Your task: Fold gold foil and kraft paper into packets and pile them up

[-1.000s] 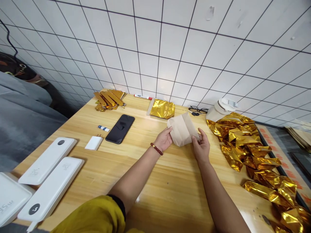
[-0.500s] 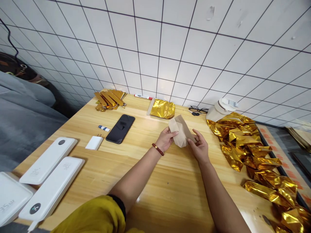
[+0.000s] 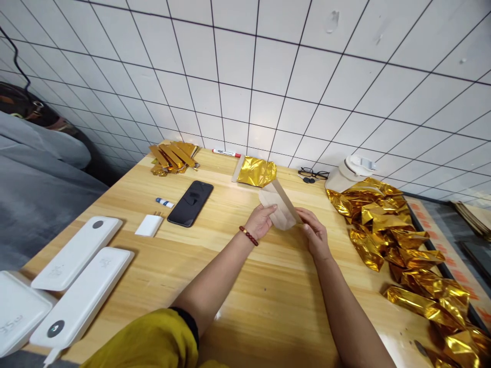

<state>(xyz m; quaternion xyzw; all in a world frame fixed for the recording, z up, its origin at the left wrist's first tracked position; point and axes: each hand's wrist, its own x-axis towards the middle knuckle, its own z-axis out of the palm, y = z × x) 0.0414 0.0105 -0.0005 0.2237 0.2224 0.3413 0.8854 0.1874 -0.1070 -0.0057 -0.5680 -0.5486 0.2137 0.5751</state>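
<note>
A small brown paper bag is held tilted above the middle of the wooden table. My left hand, with a beaded bracelet at the wrist, pinches its left side, thumb on top. At the bag's lower right edge, my right hand has its fingers along the paper and the thumb close below, closed on that edge. Just beyond the bag lies a flat gold foil bag with a pale strip on its left end. Part of the paper's right edge is hidden by my right fingers.
Crumpled gold foil bags cover the right side, beside a white lidded container. Glasses, a marker and folded gold strips lie along the wall. A phone, charger and white power banks are left.
The paper bag has turned and flattened, its upper end tipping left. My right fingers have shifted to its right edge; my left hand keeps its hold.
</note>
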